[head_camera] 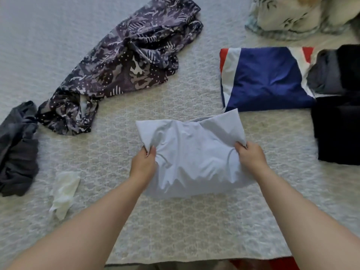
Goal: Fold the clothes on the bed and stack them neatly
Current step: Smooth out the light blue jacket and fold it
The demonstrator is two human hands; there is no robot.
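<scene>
A pale white garment (191, 154), partly folded, lies in the middle of the bed. My left hand (144, 164) grips its left edge and my right hand (251, 155) pinches its right edge; both sides bunch up under the fingers. Behind it to the right lies a folded blue, white and red garment (266, 78). Unfolded clothes lie at the left: a dark patterned purple garment (126, 63), a crumpled dark grey one (17, 149) and a small white piece (64, 191).
The bed's light textured cover (194, 227) spreads under everything; its near edge runs along the bottom. Folded black clothes (337, 129) and a rolled grey one (327, 75) sit at the right edge. A leaf-print pillow or bedding (296, 14) lies at the top right.
</scene>
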